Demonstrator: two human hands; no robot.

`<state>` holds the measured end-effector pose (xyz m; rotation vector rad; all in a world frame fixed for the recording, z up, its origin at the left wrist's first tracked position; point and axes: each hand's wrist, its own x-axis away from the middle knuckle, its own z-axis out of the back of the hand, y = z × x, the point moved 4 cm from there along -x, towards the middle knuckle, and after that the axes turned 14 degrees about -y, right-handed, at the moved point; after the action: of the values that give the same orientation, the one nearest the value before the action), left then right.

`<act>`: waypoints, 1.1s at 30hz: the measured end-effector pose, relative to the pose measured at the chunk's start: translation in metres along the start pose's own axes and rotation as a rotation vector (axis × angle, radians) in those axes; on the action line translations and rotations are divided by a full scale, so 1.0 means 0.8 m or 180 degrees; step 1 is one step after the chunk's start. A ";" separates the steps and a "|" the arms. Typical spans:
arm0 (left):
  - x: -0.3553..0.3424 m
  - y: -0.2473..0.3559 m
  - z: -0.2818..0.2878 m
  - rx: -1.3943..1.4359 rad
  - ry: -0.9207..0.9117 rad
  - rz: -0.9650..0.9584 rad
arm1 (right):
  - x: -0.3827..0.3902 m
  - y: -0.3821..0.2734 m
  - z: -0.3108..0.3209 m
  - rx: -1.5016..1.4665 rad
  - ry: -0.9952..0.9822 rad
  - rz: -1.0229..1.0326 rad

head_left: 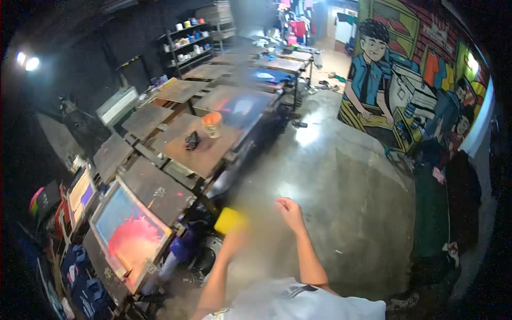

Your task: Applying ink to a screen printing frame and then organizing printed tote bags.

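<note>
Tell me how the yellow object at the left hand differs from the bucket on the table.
The yellow object looks boxy, while the bucket is round. The yellow object is bright yellow all over what shows; the bucket is pale with orange about its rim. The yellow object is held in the blurred left hand, whereas the bucket stands on the table. Both have warm colours.

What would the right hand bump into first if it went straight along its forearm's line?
Beyond a stretch of bare floor, the right hand would probably meet the table past the bucket, though depth and height are hard to judge.
</note>
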<state>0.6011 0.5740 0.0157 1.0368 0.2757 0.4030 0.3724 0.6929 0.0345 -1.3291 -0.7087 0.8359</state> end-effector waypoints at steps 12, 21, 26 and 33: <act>-0.193 0.043 -0.145 0.0660 -0.0370 -0.0237 | -0.025 0.010 0.180 -0.0134 0.0377 0.0039; -0.331 0.064 -0.147 0.0844 -0.0160 0.0074 | -0.107 0.035 0.238 -0.0204 0.0386 -0.0244; -0.459 0.028 -0.140 0.0816 -0.0190 0.0061 | -0.199 0.034 0.284 -0.0220 0.0499 -0.0263; -0.662 0.023 -0.105 0.1464 -0.0193 -0.0432 | -0.379 -0.018 0.333 -0.0357 0.0678 -0.0033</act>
<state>0.0901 0.4096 0.0084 1.4686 0.3927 0.1862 -0.0107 0.5780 0.0882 -1.4888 -0.6006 0.6419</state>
